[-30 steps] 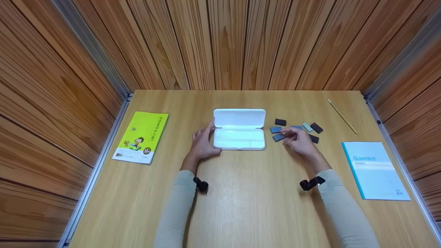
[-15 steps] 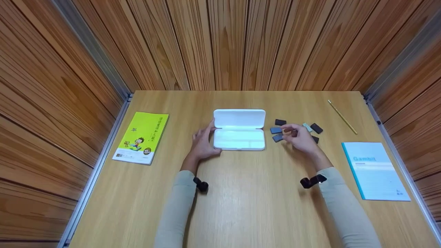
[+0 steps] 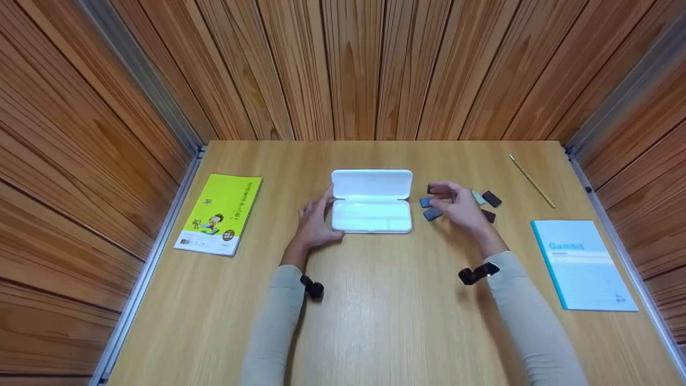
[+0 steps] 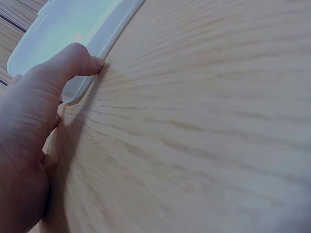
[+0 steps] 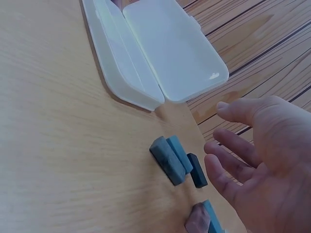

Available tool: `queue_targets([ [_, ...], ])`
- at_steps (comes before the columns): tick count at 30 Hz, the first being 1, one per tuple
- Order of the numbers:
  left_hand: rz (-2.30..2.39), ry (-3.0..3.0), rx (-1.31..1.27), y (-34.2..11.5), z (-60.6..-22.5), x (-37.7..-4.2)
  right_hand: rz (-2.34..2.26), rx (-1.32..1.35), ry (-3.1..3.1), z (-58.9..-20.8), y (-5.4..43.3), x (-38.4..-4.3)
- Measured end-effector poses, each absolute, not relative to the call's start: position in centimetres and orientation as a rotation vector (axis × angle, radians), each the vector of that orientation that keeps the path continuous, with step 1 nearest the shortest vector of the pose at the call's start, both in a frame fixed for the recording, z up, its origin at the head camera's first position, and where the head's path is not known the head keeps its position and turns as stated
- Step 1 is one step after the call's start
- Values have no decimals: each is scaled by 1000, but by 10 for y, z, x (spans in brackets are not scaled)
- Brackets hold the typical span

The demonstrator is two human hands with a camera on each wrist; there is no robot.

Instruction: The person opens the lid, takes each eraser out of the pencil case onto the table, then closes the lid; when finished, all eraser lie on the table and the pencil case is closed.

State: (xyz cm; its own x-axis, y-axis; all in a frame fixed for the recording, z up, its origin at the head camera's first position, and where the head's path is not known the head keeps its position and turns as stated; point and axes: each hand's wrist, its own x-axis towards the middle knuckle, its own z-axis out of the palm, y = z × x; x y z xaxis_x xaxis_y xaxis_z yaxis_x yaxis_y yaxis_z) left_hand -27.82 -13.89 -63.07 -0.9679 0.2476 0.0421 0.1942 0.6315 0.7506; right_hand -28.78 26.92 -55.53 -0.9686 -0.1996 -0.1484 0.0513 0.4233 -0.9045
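Note:
A white pencil case [image 3: 371,217] lies open on the table, its lid [image 3: 371,184] tilted back. My left hand [image 3: 315,224] holds the case's left end, thumb at the front edge and fingers along the side; the left wrist view shows this thumb [image 4: 80,60] against the rim. Right of the case, my right hand [image 3: 462,208] hovers over several small eraser-like blocks, fingers loosely bent and nothing between them. Two blue blocks [image 3: 433,214] and a partly hidden black block [image 5: 197,171] are nearest its fingertips. A pale green block [image 3: 478,198] and dark blocks [image 3: 491,199] lie beyond the hand.
A yellow-green book [image 3: 222,212] lies at the left of the table. To the right are a pale blue notebook [image 3: 584,265] and a gold-coloured pencil [image 3: 531,181]. Wooden panels [image 3: 353,69] rise behind the table's far edge.
My right hand has shifted slightly left and away from me, its fingers spreading and now partly covering the far black block. The left hand and the pencil case have stayed in place.

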Motion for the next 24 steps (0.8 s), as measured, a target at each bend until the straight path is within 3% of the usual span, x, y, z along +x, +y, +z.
queue_targets([
  [24,1267,2781,389,-140,-631,-278,-1725,-210,2382,-548,221,-319],
])
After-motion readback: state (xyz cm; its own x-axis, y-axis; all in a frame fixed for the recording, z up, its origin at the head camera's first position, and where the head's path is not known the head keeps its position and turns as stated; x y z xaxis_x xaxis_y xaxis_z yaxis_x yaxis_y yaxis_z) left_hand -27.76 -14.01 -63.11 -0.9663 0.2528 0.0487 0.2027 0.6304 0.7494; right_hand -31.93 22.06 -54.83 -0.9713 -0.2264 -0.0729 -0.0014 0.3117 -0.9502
